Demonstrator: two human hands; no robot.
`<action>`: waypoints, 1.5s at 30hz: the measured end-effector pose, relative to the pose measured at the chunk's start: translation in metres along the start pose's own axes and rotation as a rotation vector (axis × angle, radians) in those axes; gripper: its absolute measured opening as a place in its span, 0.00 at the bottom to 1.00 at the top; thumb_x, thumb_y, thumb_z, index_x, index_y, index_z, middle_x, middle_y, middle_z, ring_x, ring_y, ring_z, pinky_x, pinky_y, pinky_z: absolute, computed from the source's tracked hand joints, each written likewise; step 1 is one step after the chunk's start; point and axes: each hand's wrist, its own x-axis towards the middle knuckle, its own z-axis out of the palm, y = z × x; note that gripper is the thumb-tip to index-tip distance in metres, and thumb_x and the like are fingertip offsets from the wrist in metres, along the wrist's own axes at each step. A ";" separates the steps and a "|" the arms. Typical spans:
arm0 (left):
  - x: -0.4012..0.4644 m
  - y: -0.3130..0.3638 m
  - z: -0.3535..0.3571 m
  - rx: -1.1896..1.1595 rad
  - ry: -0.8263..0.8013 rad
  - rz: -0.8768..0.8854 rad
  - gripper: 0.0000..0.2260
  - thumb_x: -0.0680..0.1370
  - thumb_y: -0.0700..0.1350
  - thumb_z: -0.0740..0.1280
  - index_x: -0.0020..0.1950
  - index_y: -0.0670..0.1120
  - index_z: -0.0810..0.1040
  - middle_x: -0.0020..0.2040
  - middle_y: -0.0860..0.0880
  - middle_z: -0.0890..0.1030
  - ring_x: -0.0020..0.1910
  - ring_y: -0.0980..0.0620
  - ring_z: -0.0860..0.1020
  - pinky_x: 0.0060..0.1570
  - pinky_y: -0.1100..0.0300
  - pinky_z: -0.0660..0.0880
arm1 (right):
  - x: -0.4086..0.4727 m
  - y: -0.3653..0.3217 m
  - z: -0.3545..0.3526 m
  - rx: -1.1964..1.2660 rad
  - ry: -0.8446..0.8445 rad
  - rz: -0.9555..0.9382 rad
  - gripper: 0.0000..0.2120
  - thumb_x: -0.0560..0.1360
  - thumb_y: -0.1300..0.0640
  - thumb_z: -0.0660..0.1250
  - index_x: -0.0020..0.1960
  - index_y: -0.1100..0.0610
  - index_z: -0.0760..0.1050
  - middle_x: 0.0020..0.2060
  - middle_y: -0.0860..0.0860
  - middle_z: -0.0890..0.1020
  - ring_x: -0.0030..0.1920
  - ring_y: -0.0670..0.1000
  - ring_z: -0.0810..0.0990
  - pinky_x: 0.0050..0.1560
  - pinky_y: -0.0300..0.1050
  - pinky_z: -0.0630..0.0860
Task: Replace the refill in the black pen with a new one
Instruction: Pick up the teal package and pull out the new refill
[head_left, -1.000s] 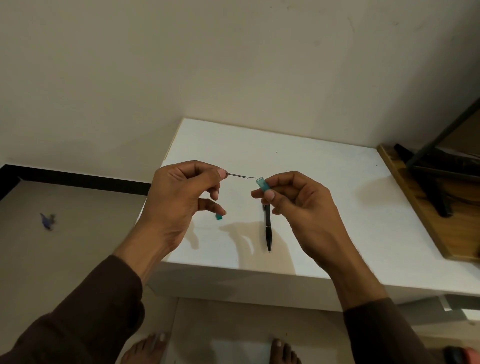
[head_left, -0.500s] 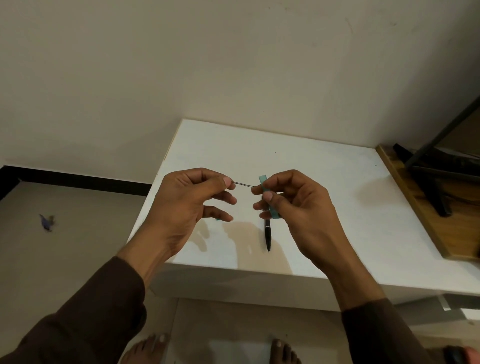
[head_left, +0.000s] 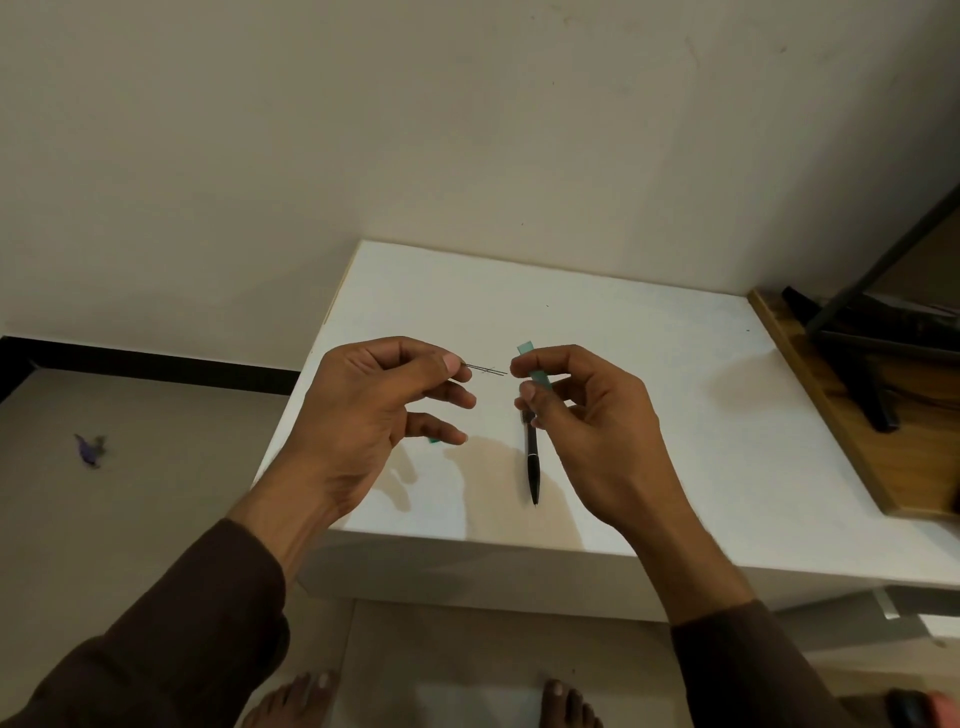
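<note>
The right hand (head_left: 587, 415) pinches a teal refill case (head_left: 535, 366), hiding the black pen's (head_left: 533, 467) top on the white desk (head_left: 649, 364). The left hand (head_left: 374, 410) pinches thin refills (head_left: 488, 370); its fingers half-cover a small teal piece (head_left: 434, 440).

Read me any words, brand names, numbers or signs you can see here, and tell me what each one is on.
None can be read.
Black pen on the white table: no legible print; too small to tell.
Teal refill case in the right hand: no lettering shows.
Thin leads pinched by the left hand: bare.
Small teal piece on the table: unmarked.
</note>
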 end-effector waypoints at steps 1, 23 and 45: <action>0.000 0.000 0.000 0.004 -0.005 0.002 0.09 0.80 0.36 0.69 0.43 0.41 0.87 0.45 0.41 0.87 0.41 0.44 0.86 0.33 0.53 0.82 | 0.000 -0.001 0.001 -0.022 -0.002 -0.011 0.09 0.80 0.58 0.70 0.59 0.50 0.81 0.55 0.42 0.84 0.50 0.44 0.83 0.46 0.29 0.78; 0.001 0.014 -0.003 0.033 0.036 0.102 0.11 0.80 0.35 0.68 0.40 0.43 0.87 0.40 0.44 0.84 0.37 0.47 0.82 0.29 0.55 0.79 | -0.005 -0.006 0.007 -0.050 -0.013 -0.055 0.03 0.78 0.55 0.72 0.51 0.52 0.84 0.49 0.45 0.86 0.49 0.42 0.82 0.48 0.27 0.76; 0.004 0.010 -0.008 0.299 0.055 0.218 0.07 0.78 0.33 0.72 0.40 0.40 0.86 0.36 0.43 0.82 0.34 0.46 0.81 0.30 0.54 0.80 | -0.010 -0.009 0.003 0.023 -0.068 -0.123 0.04 0.76 0.61 0.74 0.48 0.55 0.87 0.46 0.47 0.89 0.48 0.46 0.85 0.51 0.47 0.82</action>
